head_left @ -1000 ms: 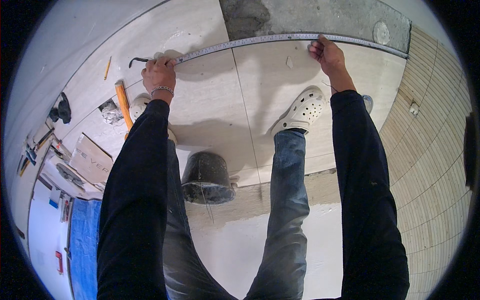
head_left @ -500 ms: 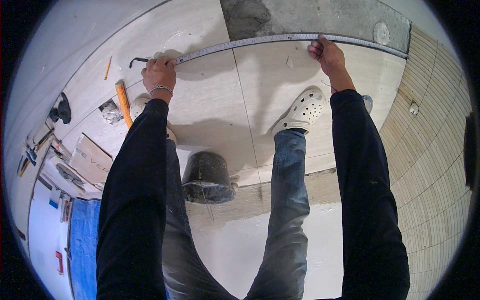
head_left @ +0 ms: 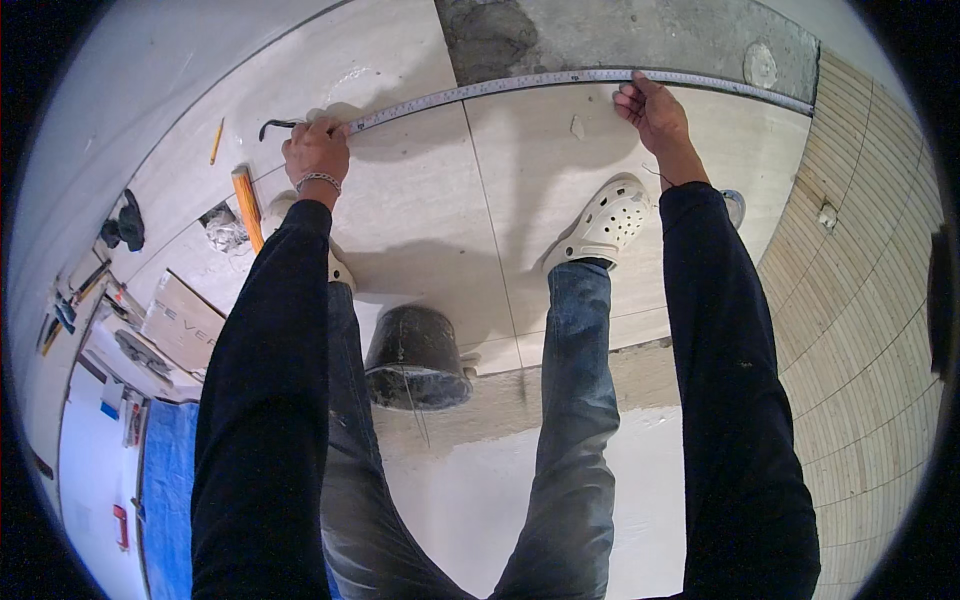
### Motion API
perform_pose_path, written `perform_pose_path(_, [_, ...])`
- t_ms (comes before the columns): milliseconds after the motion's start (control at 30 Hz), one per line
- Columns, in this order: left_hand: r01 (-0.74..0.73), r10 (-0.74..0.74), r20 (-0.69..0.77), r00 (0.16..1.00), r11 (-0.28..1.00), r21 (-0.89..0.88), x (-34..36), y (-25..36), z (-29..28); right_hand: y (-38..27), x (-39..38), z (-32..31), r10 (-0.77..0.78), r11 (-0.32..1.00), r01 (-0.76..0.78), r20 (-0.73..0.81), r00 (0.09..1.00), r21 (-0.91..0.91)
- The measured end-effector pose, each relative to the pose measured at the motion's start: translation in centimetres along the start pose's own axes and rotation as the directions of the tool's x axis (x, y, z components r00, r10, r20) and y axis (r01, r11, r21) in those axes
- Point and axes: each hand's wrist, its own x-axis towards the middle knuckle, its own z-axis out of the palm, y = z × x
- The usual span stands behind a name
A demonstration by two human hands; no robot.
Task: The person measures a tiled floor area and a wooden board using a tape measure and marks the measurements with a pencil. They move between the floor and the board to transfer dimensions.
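A tape measure's white blade [head_left: 520,82] stretches in a shallow curve over the pale floor tiles [head_left: 400,190], along the edge of a bare grey concrete strip [head_left: 640,35]. Its far right end meets the ribbed wall tiles. My left hand [head_left: 317,152], with a chain bracelet at the wrist, is closed round the tape's case, which it mostly hides. A black strap [head_left: 278,127] pokes out on the left of that hand. My right hand [head_left: 655,112] pinches the blade between thumb and fingers, its other fingers curled.
A black bucket [head_left: 415,350] lies tipped between my legs. Left of my left arm are a wooden handle [head_left: 246,205], a yellow pencil [head_left: 216,141] and a floor cut-out [head_left: 222,225]. A tile chip [head_left: 577,126] lies below the blade. Ribbed wall tiles [head_left: 860,300] rise at right.
Almost nothing differs. The view has shifted very slightly, and both hands keep their hold on the tape measure.
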Motion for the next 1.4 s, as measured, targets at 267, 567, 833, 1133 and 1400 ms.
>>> perform_pose_path(267, [-0.172, 0.168, -0.147, 0.975, 0.985, -0.014, 1.2, -1.0, 3.4, -0.5, 0.7, -1.4, -0.061, 0.996, 0.061, 0.007, 0.998, -0.071])
perform_pose_path(567, [-0.140, 0.143, -0.020, 0.989, 0.984, 0.108, 0.7, -1.1, 1.8, -0.8, -2.4, 2.1, -0.062, 0.998, 0.066, -0.178, 0.982, 0.015])
perform_pose_path(833, [-0.186, 0.193, 0.229, 0.954, 0.981, -0.051, 0.7, -3.0, -1.7, -0.9, -4.7, 0.6, -0.160, 0.984, 0.169, -0.128, 0.979, 0.059])
perform_pose_path(1133, [-0.119, 0.188, 0.298, 0.936, 0.965, -0.235, -20.2, -4.9, -16.8, 1.5, -26.5, 3.7, 0.114, 0.978, -0.084, 0.152, 0.982, -0.192])
perform_pose_path(1400, [-0.284, 0.349, 0.223, 0.910, 0.917, -0.279, -20.2, 2.9, -22.6, -1.7, -30.5, -0.3, 0.240, 0.915, -0.265, 0.117, 0.964, 0.304])
